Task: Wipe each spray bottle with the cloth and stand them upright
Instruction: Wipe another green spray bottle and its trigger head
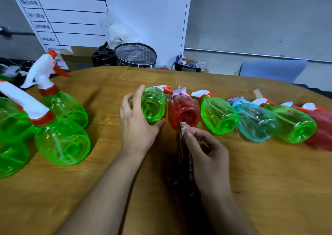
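Note:
Several spray bottles lie on their sides in a row across the wooden table (251,180), bases toward me. My left hand (136,123) wraps around the leftmost lying green bottle (153,105), thumb under its base. Beside it lies a red bottle (183,111), then a green bottle (218,116), a light blue bottle (255,121), another green bottle (292,124) and a red bottle (321,130) at the right edge. My right hand (206,152) pinches a brown patterned cloth (184,144) that hangs down, its top close to the red bottle's base. At the left, green bottles (62,109) stand upright.
Behind the table stand a black round basket (135,55), a black cup holder (103,56), a cardboard box and a whiteboard with a printed chart. A blue chair back (273,69) shows at the far right.

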Motion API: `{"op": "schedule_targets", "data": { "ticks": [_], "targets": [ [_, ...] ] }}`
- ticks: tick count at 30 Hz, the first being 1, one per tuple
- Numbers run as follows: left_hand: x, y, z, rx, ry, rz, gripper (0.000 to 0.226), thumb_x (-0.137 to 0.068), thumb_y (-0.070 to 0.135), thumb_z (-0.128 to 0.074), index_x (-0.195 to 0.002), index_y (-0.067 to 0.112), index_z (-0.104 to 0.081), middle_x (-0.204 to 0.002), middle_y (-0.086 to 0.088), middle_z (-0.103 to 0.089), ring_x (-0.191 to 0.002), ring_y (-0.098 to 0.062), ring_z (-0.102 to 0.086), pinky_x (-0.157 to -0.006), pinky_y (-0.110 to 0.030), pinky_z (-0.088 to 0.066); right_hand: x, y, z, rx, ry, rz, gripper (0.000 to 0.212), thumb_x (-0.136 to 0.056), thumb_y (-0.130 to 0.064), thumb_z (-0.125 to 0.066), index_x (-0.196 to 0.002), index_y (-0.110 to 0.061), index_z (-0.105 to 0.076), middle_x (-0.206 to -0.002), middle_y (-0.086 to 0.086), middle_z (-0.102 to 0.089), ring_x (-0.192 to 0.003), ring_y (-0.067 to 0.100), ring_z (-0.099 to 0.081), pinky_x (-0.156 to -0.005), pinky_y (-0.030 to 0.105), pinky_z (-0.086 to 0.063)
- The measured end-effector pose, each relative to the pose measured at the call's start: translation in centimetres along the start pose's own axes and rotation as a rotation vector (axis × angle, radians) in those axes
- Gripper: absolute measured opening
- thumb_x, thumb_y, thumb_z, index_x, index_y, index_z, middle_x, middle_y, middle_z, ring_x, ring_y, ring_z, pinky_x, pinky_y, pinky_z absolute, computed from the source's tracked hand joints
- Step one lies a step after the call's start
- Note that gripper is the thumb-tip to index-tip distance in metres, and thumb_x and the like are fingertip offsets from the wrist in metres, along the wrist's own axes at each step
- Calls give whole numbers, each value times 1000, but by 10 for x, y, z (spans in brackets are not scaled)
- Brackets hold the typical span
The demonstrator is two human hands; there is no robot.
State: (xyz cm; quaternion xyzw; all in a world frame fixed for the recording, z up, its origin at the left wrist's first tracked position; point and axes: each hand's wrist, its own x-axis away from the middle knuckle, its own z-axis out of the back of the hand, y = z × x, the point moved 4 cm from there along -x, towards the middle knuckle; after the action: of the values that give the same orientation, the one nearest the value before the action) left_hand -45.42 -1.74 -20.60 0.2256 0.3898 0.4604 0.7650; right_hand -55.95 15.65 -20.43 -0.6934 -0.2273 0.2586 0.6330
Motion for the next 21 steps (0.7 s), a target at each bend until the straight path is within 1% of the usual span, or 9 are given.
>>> {"op": "schedule_targets", "data": {
  "ticks": [4, 6, 9, 11, 12, 13, 16, 18, 21],
  "targets": [
    [2, -4, 11, 42, 28, -29, 102, -68, 19, -97, -156, 27, -46, -145, -8, -49, -135, -30, -52, -115, -41, -42, 2, 0, -7, -10, -29, -14, 10, -98, -22, -74, -101, -23, -83, -100, -2, -80, -99, 17, -75, -85, 35, -59],
    [7, -9, 23, 59, 68, -38, 98, -67, 19, -95, -154, 22, -50, -142, -9, -52, -130, -27, -54, -110, -30, -39, 4, -4, -10, -35, -49, -16, 12, -99, -18, -72, -99, -21, -83, -97, -4, -80, -95, 12, -76, -79, 24, -57],
    [21, -17, 45, 160, 133, -2, 96, -65, 20, -96, -151, 18, -51, -140, -10, -56, -128, -21, -55, -109, -15, -36, 9, -11, -17, -73, -74, -19, 13, -100, -15, -71, -98, -17, -83, -94, -4, -81, -90, 6, -75, -74, 18, -55],
    [36, -15, 61, 296, 164, 43, 95, -64, 30, -94, -146, 24, -48, -140, -7, -58, -128, -21, -59, -116, -28, -43, 15, -14, -24, -93, -92, -17, 13, -100, -12, -70, -96, -15, -82, -91, -4, -81, -86, 4, -73, -73, 16, -54],
    [44, -11, 67, 397, 174, 72, 91, -63, 33, -91, -141, 27, -46, -136, -6, -61, -125, -20, -63, -112, -36, -50, 18, -15, -27, -99, -100, -21, 13, -99, -10, -70, -96, -14, -82, -91, -4, -81, -85, 3, -73, -73, 15, -53],
    [55, -4, 73, 520, 167, 117, 86, -61, 31, -91, -134, 29, -46, -129, -4, -64, -117, -15, -68, -103, -36, -55, 23, -15, -30, -121, -106, -34, 13, -99, -8, -70, -96, -11, -81, -90, -5, -81, -84, 2, -72, -73, 15, -53],
    [92, 21, 78, 879, 74, 263, 85, -60, 7, -100, -124, 29, -49, -106, 8, -77, -94, -2, -73, -83, -18, -56, 38, -15, -36, -275, -102, -110, 13, -100, -7, -66, -104, -4, -79, -101, 8, -81, -93, 14, -73, -86, 29, -59],
    [118, 34, 77, 983, -30, 328, 82, -63, 1, -98, -126, 25, -52, -101, 10, -80, -92, -3, -74, -79, -17, -57, 50, -16, -35, -443, -78, -200, 19, -104, -11, -62, -116, -3, -75, -111, 18, -78, -102, 26, -74, -95, 41, -59],
    [148, 46, 79, 984, -208, 330, 83, -61, 17, -96, -132, 19, -54, -108, 4, -80, -97, -10, -76, -78, -19, -58, 66, -25, -20, -535, -41, -283, 25, -106, -23, -60, -120, -7, -74, -110, 20, -78, -98, 31, -73, -89, 41, -59]
  ]
}}
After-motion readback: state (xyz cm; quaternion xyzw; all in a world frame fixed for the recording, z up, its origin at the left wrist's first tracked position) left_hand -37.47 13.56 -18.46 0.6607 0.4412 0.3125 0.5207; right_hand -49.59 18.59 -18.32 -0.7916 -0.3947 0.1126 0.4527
